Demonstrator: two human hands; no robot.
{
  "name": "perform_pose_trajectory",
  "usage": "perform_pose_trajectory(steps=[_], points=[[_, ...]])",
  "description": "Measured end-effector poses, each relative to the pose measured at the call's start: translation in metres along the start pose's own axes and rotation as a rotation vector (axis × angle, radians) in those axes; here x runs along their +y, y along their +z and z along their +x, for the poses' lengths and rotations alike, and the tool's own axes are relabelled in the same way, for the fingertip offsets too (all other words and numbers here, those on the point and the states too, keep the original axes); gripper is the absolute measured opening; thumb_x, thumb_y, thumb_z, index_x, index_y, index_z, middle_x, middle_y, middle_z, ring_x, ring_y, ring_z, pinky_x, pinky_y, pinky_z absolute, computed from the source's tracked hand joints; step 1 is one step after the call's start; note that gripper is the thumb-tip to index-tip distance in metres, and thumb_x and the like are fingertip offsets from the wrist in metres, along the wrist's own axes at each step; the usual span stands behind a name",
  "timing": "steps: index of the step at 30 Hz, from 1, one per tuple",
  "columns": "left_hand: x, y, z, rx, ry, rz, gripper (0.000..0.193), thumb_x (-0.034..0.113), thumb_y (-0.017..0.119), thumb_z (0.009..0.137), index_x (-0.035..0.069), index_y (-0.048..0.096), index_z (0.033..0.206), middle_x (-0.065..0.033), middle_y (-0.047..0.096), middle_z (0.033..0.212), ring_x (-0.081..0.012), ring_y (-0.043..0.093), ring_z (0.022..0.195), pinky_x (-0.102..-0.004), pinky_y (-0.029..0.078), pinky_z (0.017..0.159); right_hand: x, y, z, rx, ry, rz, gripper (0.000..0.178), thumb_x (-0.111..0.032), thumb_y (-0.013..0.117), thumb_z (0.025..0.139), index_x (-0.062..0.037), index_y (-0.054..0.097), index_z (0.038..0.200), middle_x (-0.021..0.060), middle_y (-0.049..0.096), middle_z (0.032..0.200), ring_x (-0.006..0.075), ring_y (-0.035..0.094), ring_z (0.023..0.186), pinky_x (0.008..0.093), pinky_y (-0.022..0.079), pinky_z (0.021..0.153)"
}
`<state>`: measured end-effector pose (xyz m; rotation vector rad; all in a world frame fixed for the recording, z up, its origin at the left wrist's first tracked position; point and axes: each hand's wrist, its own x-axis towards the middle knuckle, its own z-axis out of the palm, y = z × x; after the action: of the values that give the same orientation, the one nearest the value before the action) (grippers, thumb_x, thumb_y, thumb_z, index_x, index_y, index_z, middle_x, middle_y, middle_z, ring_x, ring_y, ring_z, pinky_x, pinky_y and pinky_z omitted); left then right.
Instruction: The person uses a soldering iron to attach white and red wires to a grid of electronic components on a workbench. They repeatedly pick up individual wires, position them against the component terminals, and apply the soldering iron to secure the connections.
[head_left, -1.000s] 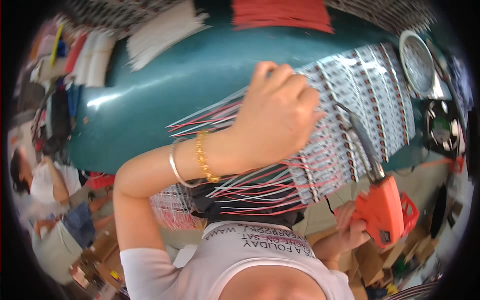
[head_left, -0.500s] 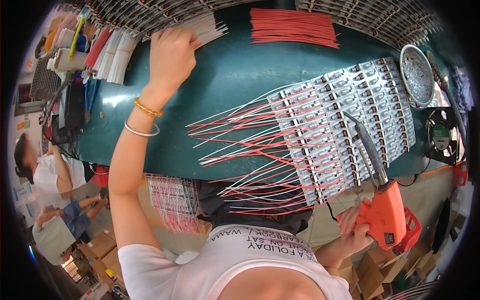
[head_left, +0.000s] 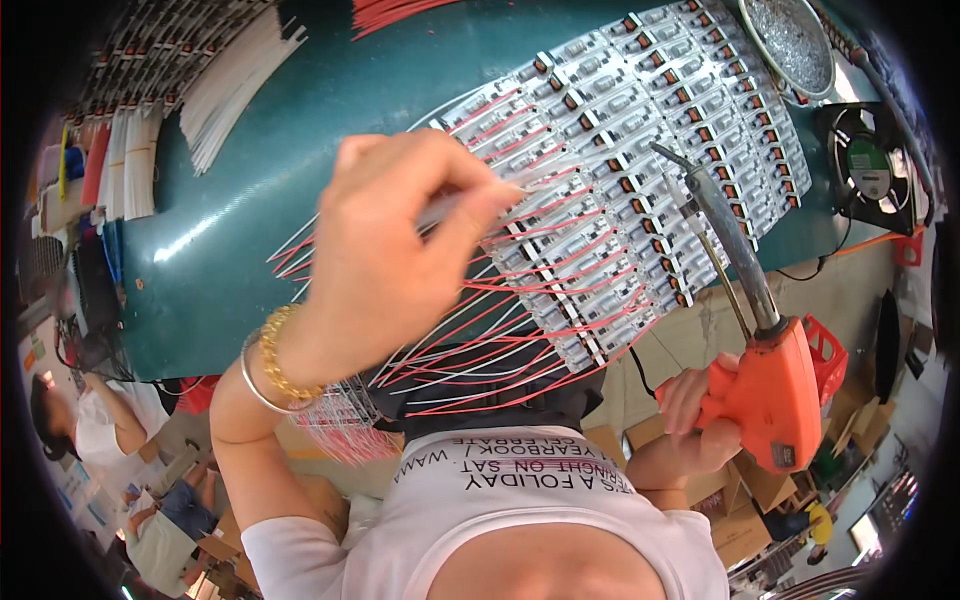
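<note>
My left hand [head_left: 390, 240] hovers over the near left part of a panel of small metal lamp-socket-like parts [head_left: 590, 100]. Its thumb and index finger are pinched together, and a faint white wire, smeared by motion, runs from them toward the panel. My right hand [head_left: 695, 420] grips an orange soldering gun [head_left: 765, 400], whose dark angled tip [head_left: 670, 155] is over the panel, with a thin metal feed tube alongside. Red and white wires [head_left: 480, 370] are laid in rows on the panel's left columns, their loose ends hanging toward me.
A bundle of white wires [head_left: 235, 90] lies at the back left, and red wires [head_left: 400, 10] at the far edge of the green table [head_left: 230, 210]. A metal bowl [head_left: 790, 50] and a small black fan [head_left: 870, 165] stand to the right. Other people sit at far left.
My left hand has come from the white wire bundle at the back to above the panel, toward me and right. The view has shifted; my right hand still holds the soldering gun.
</note>
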<state>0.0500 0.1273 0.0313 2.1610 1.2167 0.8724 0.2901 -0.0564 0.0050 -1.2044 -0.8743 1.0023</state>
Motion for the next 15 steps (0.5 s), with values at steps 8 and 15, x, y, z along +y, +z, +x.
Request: perform_pose_trajectory(steps=[8,15], points=[[0.006,0.028,0.005,-0.001,0.092,0.162,0.013,0.007,0.076,0.078,0.008,0.063,0.075,-0.0002,0.058,0.067,-0.0182,0.051,0.068,-0.0321,0.036,0.077,0.007,-0.004,-0.005,-0.056,-0.068,-0.056,0.076,-0.056,0.061,0.090,0.0060,0.044,0.130,-0.0012,0.047,0.053,0.0109,0.044,0.042,0.0267,0.039,0.047],[0.008,0.031,0.009,-0.015,0.110,0.189,0.014,0.008,0.076,0.077,0.008,0.063,0.074,-0.0001,0.058,0.067,-0.0186,0.052,0.068,-0.0332,0.036,0.078,0.013,-0.016,-0.012,-0.034,0.048,-0.114,0.071,-0.054,0.063,0.090,0.0066,0.046,0.123,-0.0015,0.048,0.053,0.0102,0.044,0.042,0.0258,0.038,0.046]])
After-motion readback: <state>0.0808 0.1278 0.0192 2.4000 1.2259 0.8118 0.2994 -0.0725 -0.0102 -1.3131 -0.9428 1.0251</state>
